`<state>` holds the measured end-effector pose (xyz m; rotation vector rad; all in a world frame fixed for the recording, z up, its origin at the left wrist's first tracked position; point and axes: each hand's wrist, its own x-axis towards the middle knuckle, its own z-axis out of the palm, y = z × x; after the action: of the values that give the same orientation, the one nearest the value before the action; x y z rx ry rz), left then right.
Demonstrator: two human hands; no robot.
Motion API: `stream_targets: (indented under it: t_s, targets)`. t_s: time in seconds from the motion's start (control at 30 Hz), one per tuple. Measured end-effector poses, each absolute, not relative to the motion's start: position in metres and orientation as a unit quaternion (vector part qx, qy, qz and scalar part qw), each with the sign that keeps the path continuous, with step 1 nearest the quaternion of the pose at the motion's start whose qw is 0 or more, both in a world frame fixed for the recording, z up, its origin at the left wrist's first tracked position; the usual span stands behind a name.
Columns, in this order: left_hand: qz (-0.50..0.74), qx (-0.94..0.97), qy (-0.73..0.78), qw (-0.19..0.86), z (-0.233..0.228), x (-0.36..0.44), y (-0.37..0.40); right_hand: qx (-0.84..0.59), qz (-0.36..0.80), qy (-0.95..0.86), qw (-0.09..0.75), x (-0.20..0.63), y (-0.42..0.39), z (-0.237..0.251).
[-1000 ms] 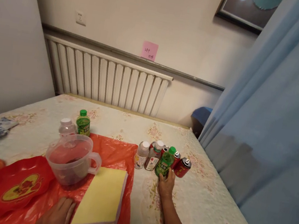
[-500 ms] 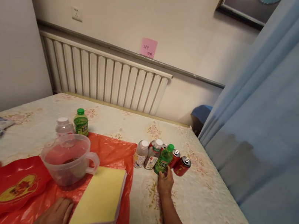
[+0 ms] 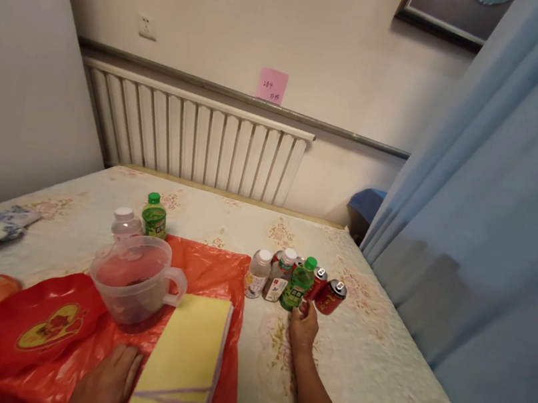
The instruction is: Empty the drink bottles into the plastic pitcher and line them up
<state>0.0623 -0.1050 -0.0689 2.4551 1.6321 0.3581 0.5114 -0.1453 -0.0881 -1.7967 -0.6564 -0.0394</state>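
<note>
On bed — four bottles, three cans

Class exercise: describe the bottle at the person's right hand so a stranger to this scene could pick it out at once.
Start at the floral table and find the cluster of small drinks right of the red plastic sheet. The right hand touches the green bottle there. It is the cluster's only green one, between white-capped bottles and red cans.

Green bottle: clear glossy plastic. Red cans: shiny metal. Measuring jug: translucent plastic. Red bag: thin glossy film. Yellow cloths: matt. Bed cover: smooth, floral-printed fabric.
</note>
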Motion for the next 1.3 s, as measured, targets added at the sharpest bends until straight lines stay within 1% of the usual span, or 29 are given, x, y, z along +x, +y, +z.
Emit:
stream_targets:
  t_s: [0.13, 0.43, 0.67, 0.9, 1.03, 1.13, 1.2, 1.3]
  targets:
    - [0.129, 0.824, 0.548, 0.069, -0.066, 0.063, -0.107, -0.794, -0.018, -0.265, 0.547, 0.503, -0.162, -0.085]
    - [0.143, 0.820, 0.549, 0.083, -0.054, 0.065, -0.118, -0.832, 0.020, -0.305, 0.464, 0.476, -0.210, -0.083]
    - [0.176, 0.814, 0.540, 0.124, -0.053, 0.059, -0.121, -0.846, 0.025, -0.345, 0.406, 0.465, -0.224, -0.083]
    - [0.221, 0.799, 0.528, 0.183, -0.054, 0.052, -0.119, -0.848, 0.015, -0.366, 0.383, 0.460, -0.227, -0.088]
    - [0.258, 0.789, 0.511, 0.223, -0.054, 0.048, -0.119, -0.843, -0.001, -0.392, 0.369, 0.462, -0.225, -0.094]
    - [0.292, 0.775, 0.507, 0.238, -0.046, 0.041, -0.121, -0.835, -0.006, -0.413, 0.363, 0.463, -0.223, -0.097]
    - [0.334, 0.750, 0.517, 0.243, -0.032, 0.033, -0.119, -0.836, -0.007, -0.416, 0.358, 0.463, -0.222, -0.098]
    - [0.435, 0.673, 0.541, 0.256, -0.003, 0.014, -0.106, -0.836, -0.007, -0.419, 0.354, 0.463, -0.220, -0.099]
